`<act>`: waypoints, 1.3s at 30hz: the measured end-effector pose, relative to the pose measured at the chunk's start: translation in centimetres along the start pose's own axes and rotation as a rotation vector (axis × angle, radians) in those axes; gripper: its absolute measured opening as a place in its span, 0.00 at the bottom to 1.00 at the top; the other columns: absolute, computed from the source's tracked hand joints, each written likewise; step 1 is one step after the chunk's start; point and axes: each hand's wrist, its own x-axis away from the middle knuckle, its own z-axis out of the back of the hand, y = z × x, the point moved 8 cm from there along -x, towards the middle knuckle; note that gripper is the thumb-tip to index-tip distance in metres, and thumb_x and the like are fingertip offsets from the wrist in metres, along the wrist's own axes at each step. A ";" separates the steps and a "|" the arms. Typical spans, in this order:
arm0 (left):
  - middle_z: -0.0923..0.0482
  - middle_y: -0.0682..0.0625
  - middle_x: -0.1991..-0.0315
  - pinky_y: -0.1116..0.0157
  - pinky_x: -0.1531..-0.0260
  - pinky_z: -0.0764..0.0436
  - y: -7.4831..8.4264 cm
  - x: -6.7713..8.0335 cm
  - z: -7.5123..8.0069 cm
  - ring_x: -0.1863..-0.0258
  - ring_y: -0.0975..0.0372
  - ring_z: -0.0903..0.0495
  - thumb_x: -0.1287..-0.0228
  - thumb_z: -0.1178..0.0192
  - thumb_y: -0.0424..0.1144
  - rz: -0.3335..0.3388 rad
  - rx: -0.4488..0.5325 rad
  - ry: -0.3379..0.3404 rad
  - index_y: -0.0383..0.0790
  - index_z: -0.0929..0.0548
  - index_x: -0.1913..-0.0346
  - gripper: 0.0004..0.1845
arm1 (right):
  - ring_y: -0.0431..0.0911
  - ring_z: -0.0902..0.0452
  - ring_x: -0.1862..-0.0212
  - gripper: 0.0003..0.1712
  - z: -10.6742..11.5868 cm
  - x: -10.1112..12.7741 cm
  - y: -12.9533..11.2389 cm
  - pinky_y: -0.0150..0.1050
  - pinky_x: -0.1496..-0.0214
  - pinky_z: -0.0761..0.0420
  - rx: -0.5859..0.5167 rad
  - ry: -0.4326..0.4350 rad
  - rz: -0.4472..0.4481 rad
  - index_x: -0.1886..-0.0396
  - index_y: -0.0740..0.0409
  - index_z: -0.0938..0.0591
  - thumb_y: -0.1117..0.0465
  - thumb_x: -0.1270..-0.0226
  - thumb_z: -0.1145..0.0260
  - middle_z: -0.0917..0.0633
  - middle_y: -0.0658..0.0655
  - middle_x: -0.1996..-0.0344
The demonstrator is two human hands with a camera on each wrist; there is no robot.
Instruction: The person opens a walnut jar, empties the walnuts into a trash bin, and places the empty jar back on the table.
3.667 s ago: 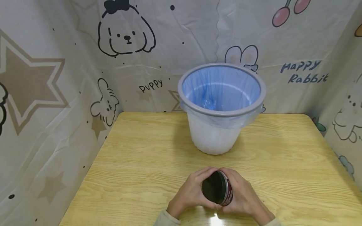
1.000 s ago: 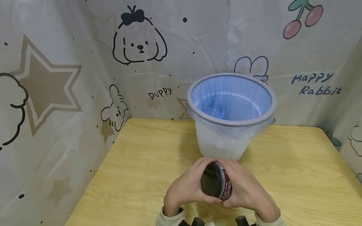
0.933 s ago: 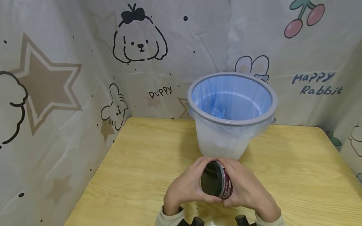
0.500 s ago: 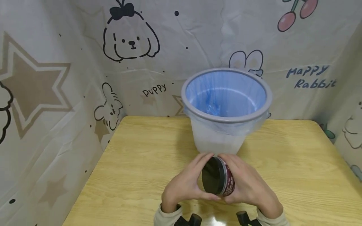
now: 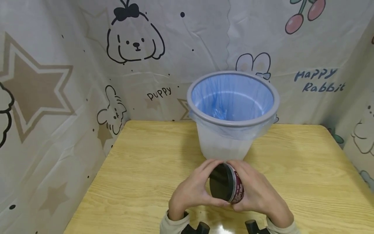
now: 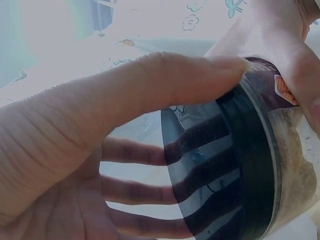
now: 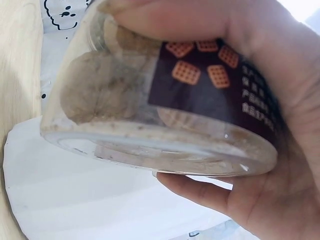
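- The jar [image 5: 226, 188] lies on its side between both hands, held just above the desk [image 5: 140, 169], right in front of the bin [image 5: 232, 113].
- The left hand [image 5: 191, 191] has its grip curled round the black lid [image 5: 219, 186], thumb over the top and fingers behind.
- The right hand [image 5: 257, 195] has its grip wrapped round the jar's body, over the dark red label [image 7: 220, 85].
- Through the clear wall, pale biscuits [image 7: 100, 90] show inside.
- The bin stands at the back of the desk, lined with a blue bag [image 5: 230, 97].
- Behind the bin hangs a cartoon-printed sheet [image 5: 58, 65].
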 end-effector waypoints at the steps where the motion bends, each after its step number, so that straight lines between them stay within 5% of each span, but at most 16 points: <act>1: 0.34 0.50 0.37 0.63 0.39 0.29 0.0 0.0 0.0 0.40 0.60 0.29 0.62 0.20 0.50 0.003 -0.006 -0.003 0.43 0.38 0.29 0.55 | 0.45 0.26 0.50 0.62 0.0 0.0 0.0 0.46 0.53 0.19 0.000 0.000 -0.002 0.40 0.59 0.28 0.50 0.89 0.18 0.22 0.51 0.49; 9: 0.43 0.46 0.30 0.62 0.35 0.33 0.1 -0.2 -0.2 0.32 0.59 0.39 0.63 0.19 0.48 0.015 -0.024 -0.026 0.47 0.44 0.26 0.60 | 0.46 0.26 0.50 0.61 0.6 -0.2 0.2 0.46 0.53 0.20 -0.001 0.019 0.010 0.39 0.60 0.28 0.51 0.87 0.19 0.22 0.51 0.49; 20: 0.39 0.51 0.33 0.64 0.39 0.30 0.3 -0.4 -0.3 0.37 0.59 0.33 0.59 0.21 0.47 -0.028 0.014 -0.020 0.48 0.42 0.27 0.55 | 0.45 0.26 0.50 0.60 0.8 -0.1 0.2 0.46 0.53 0.20 -0.008 0.021 -0.008 0.40 0.59 0.28 0.52 0.88 0.19 0.22 0.50 0.49; 28: 0.47 0.43 0.28 0.58 0.36 0.32 0.1 -0.2 -0.7 0.31 0.54 0.42 0.62 0.19 0.46 -0.006 -0.053 -0.033 0.46 0.49 0.24 0.62 | 0.46 0.26 0.48 0.62 1.2 0.1 0.2 0.45 0.51 0.21 -0.007 0.038 0.010 0.40 0.61 0.28 0.53 0.90 0.19 0.22 0.51 0.48; 39: 0.40 0.48 0.33 0.63 0.39 0.29 0.2 -0.4 -1.2 0.36 0.60 0.33 0.62 0.19 0.46 -0.020 0.021 -0.030 0.49 0.43 0.26 0.59 | 0.46 0.27 0.49 0.62 1.4 0.8 0.4 0.46 0.52 0.21 0.000 0.061 -0.005 0.40 0.60 0.27 0.51 0.90 0.18 0.22 0.51 0.49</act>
